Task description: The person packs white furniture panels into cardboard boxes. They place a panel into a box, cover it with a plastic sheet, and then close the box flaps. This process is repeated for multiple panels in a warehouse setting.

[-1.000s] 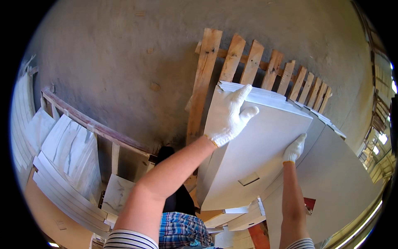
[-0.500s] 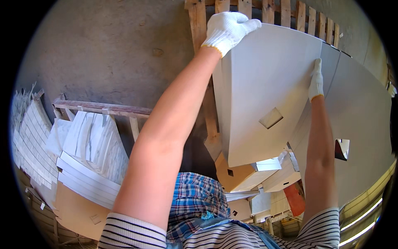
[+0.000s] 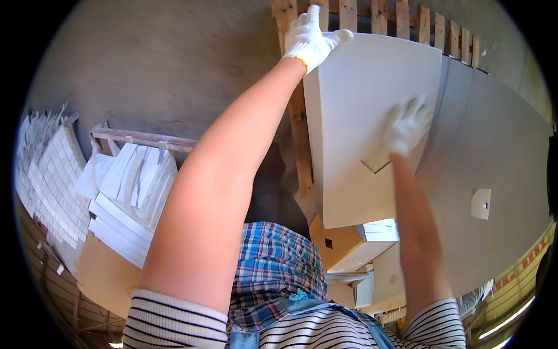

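A large pale flat-topped box (image 3: 372, 87) with a diamond-shaped cutout stands in front of me. At its far left corner is my left hand (image 3: 310, 39) in a white knitted glove, thumb lying along the far edge and fingers stretched out. My right hand (image 3: 410, 123), gloved the same way, is blurred over the top face just above the cutout, its fingers spread. Whether the right palm touches the surface cannot be made out. Beside the box on the right lies a wider pale grey sheet (image 3: 494, 134) with a square opening.
A wooden pallet (image 3: 379, 17) shows beyond and beside the box. Marble-patterned slabs (image 3: 136, 168) sit at the left by a wooden rail (image 3: 145, 138). Brown and white boxes (image 3: 343, 244) stand near my apron (image 3: 279, 256). Bare concrete floor (image 3: 157, 64) lies at far left.
My right hand has swept left from the box's right edge onto its top face. The left hand has shifted slightly left at the corner, its fingers now straighter. The view has shifted slightly.
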A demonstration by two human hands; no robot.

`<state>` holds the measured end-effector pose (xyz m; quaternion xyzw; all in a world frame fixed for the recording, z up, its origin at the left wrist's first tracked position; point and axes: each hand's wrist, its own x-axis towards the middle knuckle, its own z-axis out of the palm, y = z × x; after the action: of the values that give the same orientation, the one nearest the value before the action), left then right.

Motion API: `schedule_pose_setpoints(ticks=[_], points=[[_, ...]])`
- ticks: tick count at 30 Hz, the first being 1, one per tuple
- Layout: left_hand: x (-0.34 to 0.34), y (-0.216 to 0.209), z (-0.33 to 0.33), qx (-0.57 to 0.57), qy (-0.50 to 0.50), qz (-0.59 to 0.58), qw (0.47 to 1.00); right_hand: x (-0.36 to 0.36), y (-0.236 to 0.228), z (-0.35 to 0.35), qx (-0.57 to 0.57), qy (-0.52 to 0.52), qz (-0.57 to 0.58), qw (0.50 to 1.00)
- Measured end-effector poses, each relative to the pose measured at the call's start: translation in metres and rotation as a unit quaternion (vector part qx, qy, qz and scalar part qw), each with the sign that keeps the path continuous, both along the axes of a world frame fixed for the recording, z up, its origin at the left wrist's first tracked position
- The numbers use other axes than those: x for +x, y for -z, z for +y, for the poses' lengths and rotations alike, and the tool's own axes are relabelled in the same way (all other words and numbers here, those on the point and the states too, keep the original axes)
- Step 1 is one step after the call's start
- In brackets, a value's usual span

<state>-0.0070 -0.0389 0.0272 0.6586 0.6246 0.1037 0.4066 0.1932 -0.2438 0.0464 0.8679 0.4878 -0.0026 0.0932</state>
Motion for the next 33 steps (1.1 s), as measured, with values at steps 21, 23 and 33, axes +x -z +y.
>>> schedule_pose_setpoints(ticks=[21, 23, 33], points=[[-0.403, -0.177, -0.428, -0.114, -0.243, 0.083, 0.96, -0.052, 0.022, -0.346, -0.158, 0.149, 0.692, 0.688], [-0.425, -0.207, -0.468, -0.08, -0.356, 0.068, 0.929, -0.062, -0.033, -0.326, -0.193, 0.097, 0.596, 0.774], [-0.553, -0.32, -0.667, 0.101, -0.686, 0.148, 0.705, -0.196, -0.122, -0.275, -0.31, -0.165, 0.48, 0.804]])
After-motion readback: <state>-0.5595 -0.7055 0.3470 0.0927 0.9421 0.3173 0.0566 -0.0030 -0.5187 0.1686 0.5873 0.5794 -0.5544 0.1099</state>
